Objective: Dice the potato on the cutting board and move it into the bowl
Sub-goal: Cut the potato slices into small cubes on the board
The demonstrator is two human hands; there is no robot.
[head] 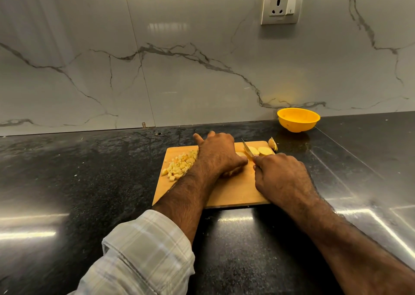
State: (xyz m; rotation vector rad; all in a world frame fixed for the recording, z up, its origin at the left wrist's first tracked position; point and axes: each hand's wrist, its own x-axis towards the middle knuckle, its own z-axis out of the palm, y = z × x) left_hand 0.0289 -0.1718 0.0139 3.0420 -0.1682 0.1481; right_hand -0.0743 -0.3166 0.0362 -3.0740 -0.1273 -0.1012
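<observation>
A pile of diced potato (179, 164) lay at the left edge of the wooden cutting board (233, 191), a few cubes close to that edge. The board sat on a dark polished bench (89, 182), set back from its near edge and closer to the marble-patterned back wall (157, 70).

The left forearm, its pale checked sleeve (143, 254) rolled up, reached diagonally across the board's near-left corner. The left hand (219, 154) lay palm down near the middle of the board, knuckles up and fingers curled over a piece of potato, pressing and gripping it; only a sliver of that piece showed beneath the hand.

Just to its right, the right hand (280, 173) was closed around the handle of a knife (248, 149), the handle almost wholly hidden in the fist. The blade pointed away toward the board's far edge, tilted, its edge down beside the left fingertips. The bare right forearm came in from the lower right corner of the view.

Beyond the blade, potato slices (260, 151) lay flat near the board's far-right corner, and a potato end piece (272, 143) rested at that corner, partly over the edge.

Farther right and back, a yellow bowl (298, 120) stood on the bench against the wall, well apart from the board; nothing could be seen in the part of its interior that showed. A wall socket (281, 6) sat high on the wall above it.
</observation>
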